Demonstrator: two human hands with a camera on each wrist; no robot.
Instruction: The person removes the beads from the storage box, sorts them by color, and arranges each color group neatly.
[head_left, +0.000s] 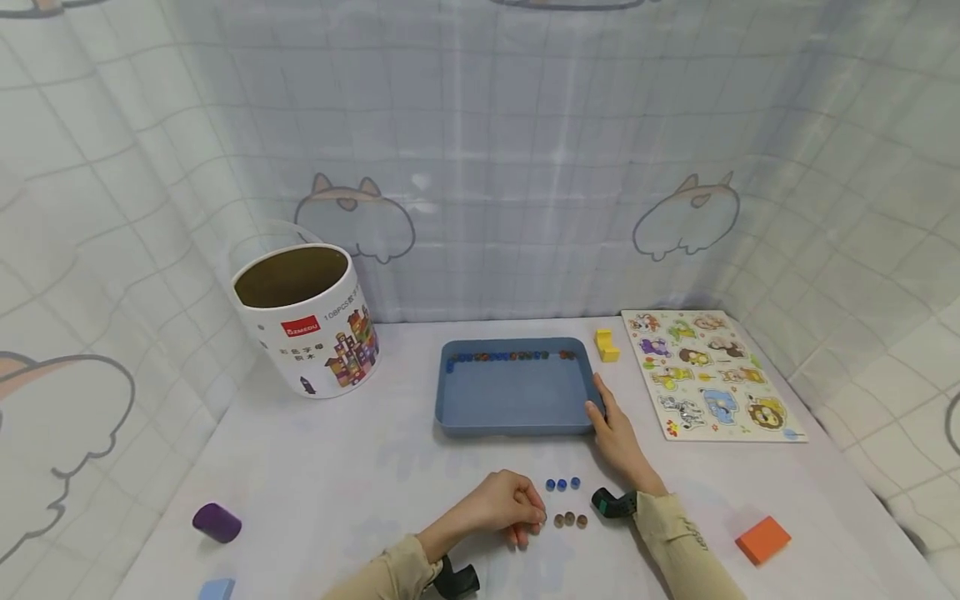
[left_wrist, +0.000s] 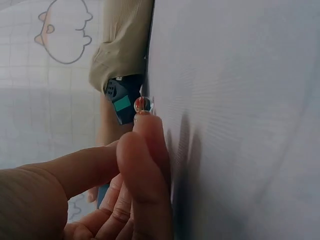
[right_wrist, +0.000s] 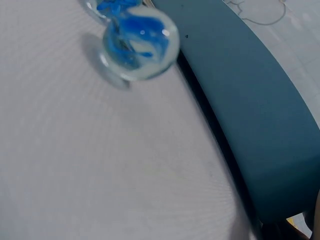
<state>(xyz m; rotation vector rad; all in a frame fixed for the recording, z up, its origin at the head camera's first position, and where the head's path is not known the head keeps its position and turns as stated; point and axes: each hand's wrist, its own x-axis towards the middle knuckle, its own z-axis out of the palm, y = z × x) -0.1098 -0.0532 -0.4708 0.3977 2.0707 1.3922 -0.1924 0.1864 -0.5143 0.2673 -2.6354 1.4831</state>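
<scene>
In the head view, a blue tray [head_left: 517, 400] lies on the surface [head_left: 337, 467], its long axis running left to right, with a row of marbles [head_left: 498, 357] along its far wall. Below its near right part lie three blue marbles [head_left: 562, 485] and, farther from the tray, three brown marbles [head_left: 570, 520]. The left hand [head_left: 501, 506] is nearer to the brown row, just left of it, palm turned inward, its fingers bent and gathered. The right hand [head_left: 617, 433] reaches up beside both rows and grips the tray's right end, thumb over the rim.

In the left wrist view, a red-and-green marble [left_wrist: 143, 104] shows just past the left fingertips, toward the right arm; whether they pinch it I cannot tell.

In the right wrist view, a blue-swirled marble [right_wrist: 142, 42] rests on the surface before the tray's near wall.
</scene>
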